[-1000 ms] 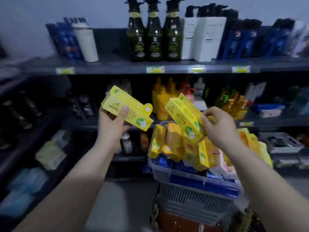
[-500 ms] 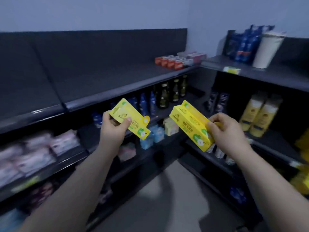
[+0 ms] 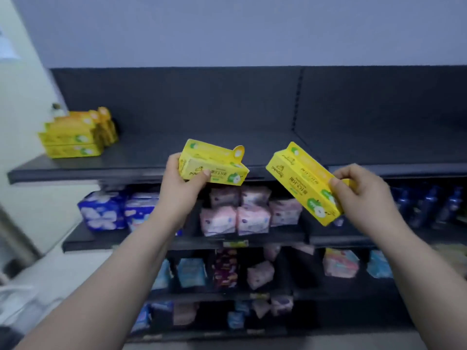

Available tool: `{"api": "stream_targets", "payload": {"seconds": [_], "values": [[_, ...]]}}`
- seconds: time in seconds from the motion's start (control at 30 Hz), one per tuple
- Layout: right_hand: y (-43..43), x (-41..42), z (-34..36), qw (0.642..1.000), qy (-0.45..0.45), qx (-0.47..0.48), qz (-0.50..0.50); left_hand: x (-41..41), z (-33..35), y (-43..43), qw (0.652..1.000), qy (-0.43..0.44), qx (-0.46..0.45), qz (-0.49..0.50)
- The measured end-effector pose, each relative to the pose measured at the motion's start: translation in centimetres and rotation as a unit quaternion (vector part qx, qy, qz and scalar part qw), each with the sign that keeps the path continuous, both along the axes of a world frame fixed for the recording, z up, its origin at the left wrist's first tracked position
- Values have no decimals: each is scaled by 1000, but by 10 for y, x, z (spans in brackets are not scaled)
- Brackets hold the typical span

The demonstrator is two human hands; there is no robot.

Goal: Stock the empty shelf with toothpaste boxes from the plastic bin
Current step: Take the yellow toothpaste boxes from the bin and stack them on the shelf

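Note:
My left hand [image 3: 180, 185] grips a yellow toothpaste box [image 3: 214, 165] by its left end, holding it level in front of the dark top shelf [image 3: 83, 165]. My right hand [image 3: 364, 195] holds a second yellow toothpaste box [image 3: 300, 183] by its right end, tilted down to the right. A small stack of yellow toothpaste boxes [image 3: 73, 136] sits at the far left of that shelf. The plastic bin is out of view.
Below the top shelf, blue packs [image 3: 103, 210] and pink packs [image 3: 237, 210] fill the second shelf. Dark blue bottles [image 3: 429, 208] stand at the right. Lower shelves hold mixed soft packs [image 3: 192, 271]. A pale wall and door lie at the left.
My view has swung left from the bin and bottle shelves to the dark shelf unit. Both hands still hold their boxes, now raised in front of the top shelf.

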State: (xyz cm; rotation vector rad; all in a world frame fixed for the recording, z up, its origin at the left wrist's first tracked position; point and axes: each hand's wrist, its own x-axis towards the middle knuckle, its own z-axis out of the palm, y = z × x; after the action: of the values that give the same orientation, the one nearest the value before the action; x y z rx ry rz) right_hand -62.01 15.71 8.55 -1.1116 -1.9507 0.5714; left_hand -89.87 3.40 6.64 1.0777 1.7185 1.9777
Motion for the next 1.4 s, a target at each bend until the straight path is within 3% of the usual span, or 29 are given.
{"api": "stream_targets", "payload": {"seconds": [0.17, 0.5, 0.73, 0.93, 1.0, 1.1, 1.27, 1.4], "values": [[-4, -102, 4, 996, 11, 19, 91, -79, -3, -46, 992, -59, 60, 98], [17, -262, 24, 969, -8, 46, 241, -200, -7, -94, 957, -78, 73, 271], [11, -362, 27, 951, -21, 51, 304, -278, -2, -110, 952, -68, 46, 296], [-1, -439, 34, 949, -35, 68, 307, -364, 8, -111, 970, -83, 0, 229], [-5, -461, 39, 950, -25, 75, 303, -391, 8, -110, 976, -55, -58, 202], [-13, -495, 42, 952, -15, 85, 295, -428, 3, -108, 963, 65, -183, 185], [-30, -546, 46, 946, -12, 89, 311, -477, -11, -111, 883, 216, -366, 199], [-43, -587, 48, 937, -19, 98, 335, -496, -15, -117, 870, 237, -351, 252]]}}
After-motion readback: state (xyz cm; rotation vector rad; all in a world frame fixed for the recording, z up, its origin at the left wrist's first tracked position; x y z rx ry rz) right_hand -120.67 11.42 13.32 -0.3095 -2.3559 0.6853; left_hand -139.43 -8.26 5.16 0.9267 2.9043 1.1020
